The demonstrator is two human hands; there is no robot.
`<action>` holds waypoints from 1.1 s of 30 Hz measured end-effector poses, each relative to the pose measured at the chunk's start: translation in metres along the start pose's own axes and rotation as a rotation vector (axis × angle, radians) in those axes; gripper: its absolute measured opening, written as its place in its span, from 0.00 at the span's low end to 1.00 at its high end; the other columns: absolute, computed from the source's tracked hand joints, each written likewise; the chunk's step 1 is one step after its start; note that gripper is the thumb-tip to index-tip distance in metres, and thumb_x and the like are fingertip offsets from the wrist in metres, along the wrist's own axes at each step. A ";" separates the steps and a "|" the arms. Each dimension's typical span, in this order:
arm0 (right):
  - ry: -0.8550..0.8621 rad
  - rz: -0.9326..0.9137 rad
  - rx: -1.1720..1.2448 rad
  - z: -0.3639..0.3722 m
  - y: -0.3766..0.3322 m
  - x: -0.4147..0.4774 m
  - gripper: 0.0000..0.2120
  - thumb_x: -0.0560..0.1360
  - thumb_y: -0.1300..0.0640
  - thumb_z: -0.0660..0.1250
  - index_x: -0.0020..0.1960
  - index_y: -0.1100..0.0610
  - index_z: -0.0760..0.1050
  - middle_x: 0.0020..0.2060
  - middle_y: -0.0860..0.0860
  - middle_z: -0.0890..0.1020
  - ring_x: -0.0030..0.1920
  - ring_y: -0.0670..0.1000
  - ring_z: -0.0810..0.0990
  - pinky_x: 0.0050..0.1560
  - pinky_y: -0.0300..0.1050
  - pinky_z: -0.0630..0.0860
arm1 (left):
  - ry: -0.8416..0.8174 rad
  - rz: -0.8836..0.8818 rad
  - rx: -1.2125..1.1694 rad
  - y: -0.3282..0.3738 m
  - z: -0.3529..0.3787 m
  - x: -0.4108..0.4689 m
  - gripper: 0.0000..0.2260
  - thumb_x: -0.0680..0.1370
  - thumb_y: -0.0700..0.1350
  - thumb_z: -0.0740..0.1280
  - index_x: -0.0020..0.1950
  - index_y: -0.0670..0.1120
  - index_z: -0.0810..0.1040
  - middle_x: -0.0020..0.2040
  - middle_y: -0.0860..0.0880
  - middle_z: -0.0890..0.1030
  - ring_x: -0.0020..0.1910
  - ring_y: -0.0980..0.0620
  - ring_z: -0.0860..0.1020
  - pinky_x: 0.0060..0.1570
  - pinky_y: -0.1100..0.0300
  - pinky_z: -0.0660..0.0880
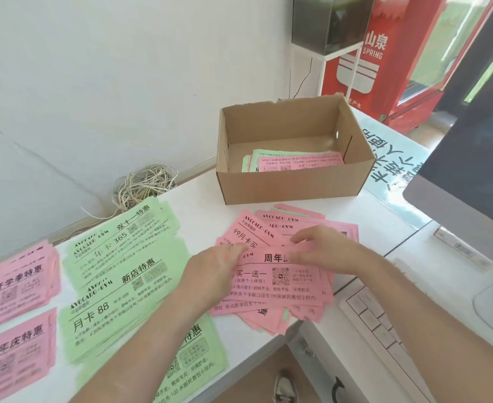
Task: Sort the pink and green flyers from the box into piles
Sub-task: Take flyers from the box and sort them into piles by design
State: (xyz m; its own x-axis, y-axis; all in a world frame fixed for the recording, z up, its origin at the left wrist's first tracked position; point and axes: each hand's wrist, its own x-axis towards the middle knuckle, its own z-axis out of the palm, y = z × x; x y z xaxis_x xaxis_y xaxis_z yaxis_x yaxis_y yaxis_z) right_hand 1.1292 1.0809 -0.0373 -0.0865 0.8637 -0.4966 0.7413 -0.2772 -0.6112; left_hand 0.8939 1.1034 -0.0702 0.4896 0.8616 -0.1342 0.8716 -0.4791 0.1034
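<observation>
A loose heap of pink flyers (283,289) lies on the white table in front of the cardboard box (291,184). My left hand (216,269) pinches the left edge of the top pink flyer. My right hand (323,248) holds its upper right part, fingers curled over the paper. Inside the box lie a few flyers, pink (300,162) on top of green (257,155). Stacks of green flyers (123,274) lie left of my hands, another green stack (198,362) under my left forearm. Two pink piles (12,286) sit at the far left.
A coil of string (143,184) lies against the wall behind the green stacks. A keyboard (385,330) and a monitor (472,158) stand at the right. A red water fridge (390,53) is behind the table. The table's front edge (257,353) runs just below the pink heap.
</observation>
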 end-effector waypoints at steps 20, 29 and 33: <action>0.503 -0.350 0.188 0.003 0.028 -0.011 0.15 0.70 0.68 0.69 0.47 0.48 0.80 0.45 0.38 0.78 0.49 0.40 0.76 0.49 0.31 0.72 | 0.362 -0.233 -0.748 0.001 -0.022 0.007 0.19 0.68 0.35 0.75 0.51 0.54 0.76 0.48 0.58 0.79 0.47 0.65 0.76 0.51 0.65 0.72; 0.644 -0.164 0.865 0.016 0.017 -0.007 0.16 0.66 0.69 0.58 0.46 0.51 0.71 0.46 0.51 0.80 0.47 0.54 0.78 0.41 0.50 0.73 | 0.483 -0.329 -1.034 0.015 -0.010 -0.002 0.27 0.67 0.27 0.70 0.48 0.60 0.73 0.47 0.56 0.79 0.47 0.58 0.79 0.50 0.59 0.76; 0.634 -0.175 0.815 0.023 0.004 -0.004 0.18 0.67 0.69 0.59 0.50 0.49 0.69 0.43 0.55 0.79 0.38 0.51 0.74 0.34 0.42 0.71 | 0.498 -0.302 -1.067 0.024 -0.009 0.004 0.29 0.66 0.26 0.67 0.52 0.59 0.72 0.43 0.54 0.75 0.44 0.55 0.76 0.45 0.59 0.75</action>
State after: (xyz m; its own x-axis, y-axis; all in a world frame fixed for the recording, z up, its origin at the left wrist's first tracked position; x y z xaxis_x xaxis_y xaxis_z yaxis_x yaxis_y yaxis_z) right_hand 1.1169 1.0664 -0.0514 0.3905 0.9161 -0.0908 0.0583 -0.1231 -0.9907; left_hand 0.9163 1.0969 -0.0595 0.0030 0.9971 0.0764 0.3759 -0.0719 0.9239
